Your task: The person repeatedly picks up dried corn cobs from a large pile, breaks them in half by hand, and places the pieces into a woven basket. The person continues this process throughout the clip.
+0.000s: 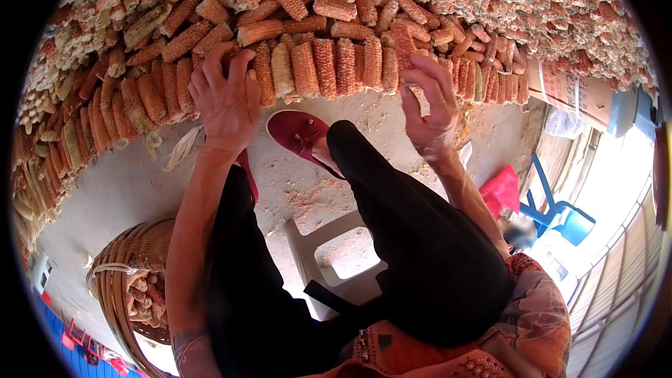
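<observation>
Before me a front row of shelled corn cobs (345, 67) stands on end, packed side by side in a curve. Looser cobs (336, 8) lie at various angles behind it. My left hand (226, 97) reaches onto the row left of centre, back of the hand up and fingers bent and spread over the cobs. Whether a cob is under its palm is hidden. At the right, my right hand (431, 102) has its fingers at the lower end of a reddish corn cob (403, 44). That cob is tilted nearly upright above the row and slightly blurred.
Stacked cob ends (530, 5) rise behind. A wicker basket (144, 241) with cob pieces is at lower left. A pale plastic stool (307, 241) shows between my legs. At right are a cardboard box (569, 89), a red bag (499, 189) and a blue plastic chair (548, 212).
</observation>
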`<move>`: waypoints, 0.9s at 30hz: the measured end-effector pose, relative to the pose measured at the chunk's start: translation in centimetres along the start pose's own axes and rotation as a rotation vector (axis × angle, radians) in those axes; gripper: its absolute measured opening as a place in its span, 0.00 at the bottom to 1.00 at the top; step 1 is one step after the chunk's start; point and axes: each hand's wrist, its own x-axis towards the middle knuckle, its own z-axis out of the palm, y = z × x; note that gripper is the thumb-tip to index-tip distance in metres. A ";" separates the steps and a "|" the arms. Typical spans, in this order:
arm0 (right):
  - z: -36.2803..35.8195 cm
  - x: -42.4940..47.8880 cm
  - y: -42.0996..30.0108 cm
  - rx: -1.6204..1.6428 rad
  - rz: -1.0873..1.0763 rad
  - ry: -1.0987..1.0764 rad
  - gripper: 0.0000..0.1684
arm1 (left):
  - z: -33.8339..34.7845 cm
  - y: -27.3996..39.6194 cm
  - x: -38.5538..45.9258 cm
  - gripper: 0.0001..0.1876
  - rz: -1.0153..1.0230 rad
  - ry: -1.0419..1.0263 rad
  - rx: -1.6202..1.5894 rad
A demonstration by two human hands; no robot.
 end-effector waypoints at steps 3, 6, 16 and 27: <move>1.1 0.4 -0.9 0.039 -0.080 -0.020 0.15 | 0.1 -0.1 -0.1 0.17 0.006 0.004 0.006; 1.6 0.2 -1.2 0.027 -0.114 -0.065 0.15 | 0.1 -0.1 -0.1 0.18 0.004 0.011 0.003; 2.5 0.2 -0.8 -0.118 -0.192 -0.213 0.17 | -0.1 -0.1 -0.3 0.17 -0.018 -0.010 -0.047; 5.8 3.8 1.0 -0.177 -0.152 -0.071 0.29 | 0.1 0.2 -0.2 0.15 -0.042 -0.026 0.006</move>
